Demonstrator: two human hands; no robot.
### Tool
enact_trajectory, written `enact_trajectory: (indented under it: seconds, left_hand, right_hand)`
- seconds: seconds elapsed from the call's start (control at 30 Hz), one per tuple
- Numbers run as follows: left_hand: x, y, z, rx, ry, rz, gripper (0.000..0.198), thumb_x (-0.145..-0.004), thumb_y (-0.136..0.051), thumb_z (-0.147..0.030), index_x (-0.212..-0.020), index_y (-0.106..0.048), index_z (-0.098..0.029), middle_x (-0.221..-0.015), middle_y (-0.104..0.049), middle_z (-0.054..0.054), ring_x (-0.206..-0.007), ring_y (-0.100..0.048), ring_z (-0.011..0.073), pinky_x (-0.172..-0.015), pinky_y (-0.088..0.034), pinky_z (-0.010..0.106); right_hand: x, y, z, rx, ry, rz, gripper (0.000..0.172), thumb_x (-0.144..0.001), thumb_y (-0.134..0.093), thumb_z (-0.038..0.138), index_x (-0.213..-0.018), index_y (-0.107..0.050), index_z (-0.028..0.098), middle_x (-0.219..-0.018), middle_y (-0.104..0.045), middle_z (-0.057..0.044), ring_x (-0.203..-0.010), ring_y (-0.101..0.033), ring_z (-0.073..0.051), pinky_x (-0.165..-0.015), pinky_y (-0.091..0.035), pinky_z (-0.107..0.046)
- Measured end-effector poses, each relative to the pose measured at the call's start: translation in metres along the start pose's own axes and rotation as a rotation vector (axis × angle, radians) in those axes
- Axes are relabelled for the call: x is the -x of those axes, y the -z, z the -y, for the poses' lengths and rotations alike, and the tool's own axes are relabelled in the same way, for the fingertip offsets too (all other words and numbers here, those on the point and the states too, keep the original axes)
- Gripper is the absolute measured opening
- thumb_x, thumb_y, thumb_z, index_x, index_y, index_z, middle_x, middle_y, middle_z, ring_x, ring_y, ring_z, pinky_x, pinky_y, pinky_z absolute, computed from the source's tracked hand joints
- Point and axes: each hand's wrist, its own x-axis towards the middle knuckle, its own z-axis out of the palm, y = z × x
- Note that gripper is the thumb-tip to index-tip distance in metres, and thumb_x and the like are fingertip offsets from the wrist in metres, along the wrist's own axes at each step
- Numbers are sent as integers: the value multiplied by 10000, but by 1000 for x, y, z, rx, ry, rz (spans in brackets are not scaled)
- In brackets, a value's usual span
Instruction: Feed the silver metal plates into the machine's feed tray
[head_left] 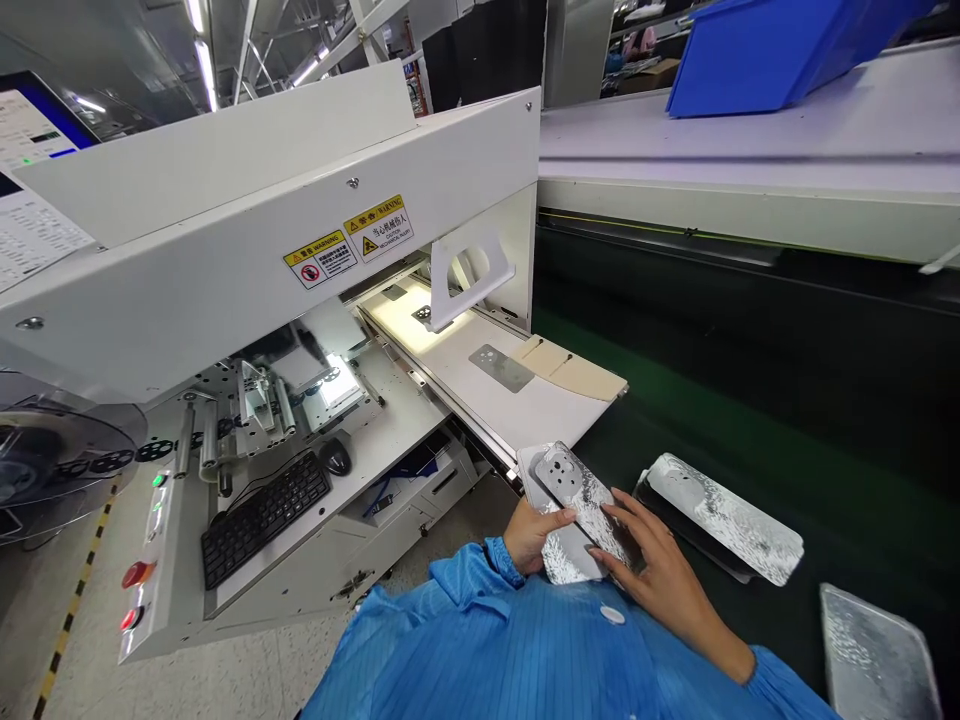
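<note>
Low in the middle, I hold a dark phone back cover (589, 505) with a round cluster of camera holes and a mottled silvery reflection. Under it lies a shiny silver tray-like piece (566, 560), tilted the same way. My left hand (529, 537) is closed round the left edge of both, with its thumb on the cover. My right hand (660, 575) has its fingers on the cover's right side and edge. To the right, on the dark green belt, rests a stack of similar silver pieces (724, 515).
A white machine (270, 200) with warning labels stands ahead. Its white conveyor (465, 385) carries a grey phone cover (501, 368) and others under the light. At left are a keyboard (266, 520), a mouse (335, 456) and red buttons (136, 574). Another silver piece (877, 650) lies at lower right.
</note>
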Motion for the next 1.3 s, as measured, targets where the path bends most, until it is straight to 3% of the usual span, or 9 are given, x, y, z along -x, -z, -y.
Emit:
enact_trajectory:
  seconds: [0.7,1.3]
  left_hand:
    - [0,10,-13,34,-39,-51,609,-452,-862,-285,-1000,-655,-118,-925,-714,116,-955,-634,317,-935,-419,466]
    - [4,20,-23,18,-90,-106,465,-463,-844,-316,-864,-677,-151,-826,-710,91,-1094,-551,379,-988,-378,458]
  right_hand:
    - [-14,-9,2,-58,4,-14,448,-801,-567,523,-1163,-541,261,-1300,-526,-95,-1169,-508,-296,-908,-465,-460]
    - [-31,-15,9,-104,19,70,452,-774,-598,531,-1130,-588,253,-1277,-555,-97,-1152,-528,-301,-891,-499,-453]
